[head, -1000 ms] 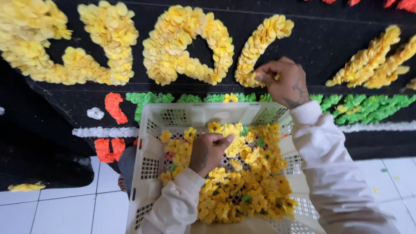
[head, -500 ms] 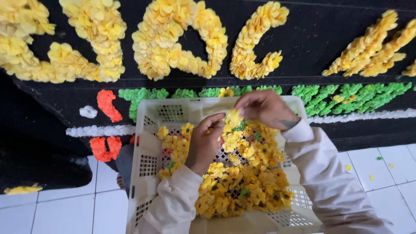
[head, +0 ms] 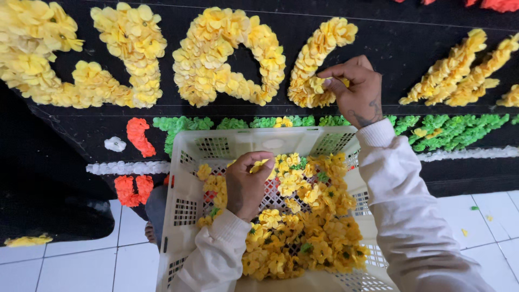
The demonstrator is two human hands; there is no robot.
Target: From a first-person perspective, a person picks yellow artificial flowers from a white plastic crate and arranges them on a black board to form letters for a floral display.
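A white plastic crate (head: 186, 189) sits in front of me, filled with several loose yellow paper flowers (head: 303, 227). My left hand (head: 246, 184) rests inside the crate with its fingers pinched on one yellow flower. My right hand (head: 354, 89) is raised to the black board (head: 389, 43), its fingertips pressing a yellow flower onto the lower end of a slanted yellow flower stroke (head: 316, 62). Both arms wear pale long sleeves.
More yellow flower shapes (head: 227, 59) cover the board, with others at the right (head: 465, 70). A green flower band (head: 443, 130), orange-red pieces (head: 138, 135) and a white strip (head: 124, 167) run below. White floor tiles (head: 92, 265) lie underneath.
My right hand went from the board down into the crate, took a flower, and is back up at the slanted yellow stroke. My left hand stayed in the crate.
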